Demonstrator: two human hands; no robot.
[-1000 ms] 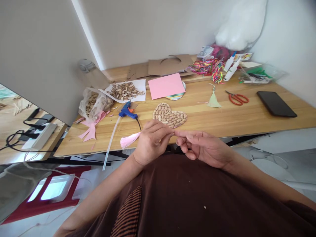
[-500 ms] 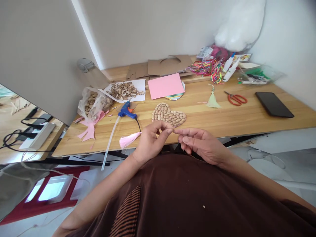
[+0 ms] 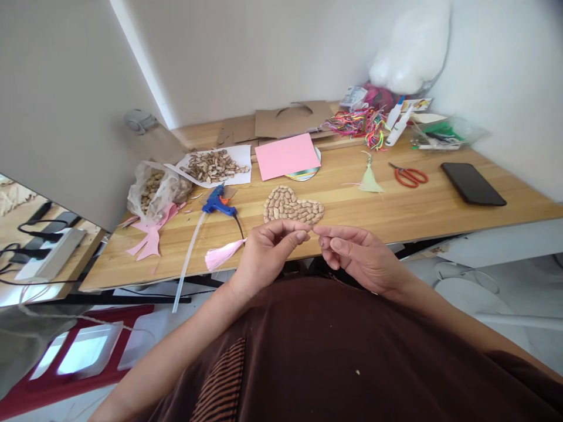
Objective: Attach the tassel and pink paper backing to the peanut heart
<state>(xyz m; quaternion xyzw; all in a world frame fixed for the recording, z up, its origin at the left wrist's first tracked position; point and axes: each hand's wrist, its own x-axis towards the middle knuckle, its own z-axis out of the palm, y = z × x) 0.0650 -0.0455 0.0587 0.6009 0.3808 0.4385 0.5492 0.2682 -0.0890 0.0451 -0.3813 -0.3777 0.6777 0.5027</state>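
Observation:
My left hand is closed in a pinch, thumb against index finger. Anything between those fingertips is too small to make out. My right hand stretches its index finger to the left fingertips; its thumb stands apart and the other fingers curl loosely. Just beyond the hands, a heart covered in peanut shells lies flat on the wooden table. To its left rests a blue hot glue gun with a clear glue stick trailing from it. A pink tassel lies beside my left hand.
Peanut shells lie on white paper, beside a plastic bag. Pink card and cardboard are behind the heart. Rightward are a pale green tassel, red-handled scissors, a phone and colourful cords.
The view has shifted, so the table and its objects appear farther left. Both hands stay together at the fingertips, with the left fingers slightly flatter.

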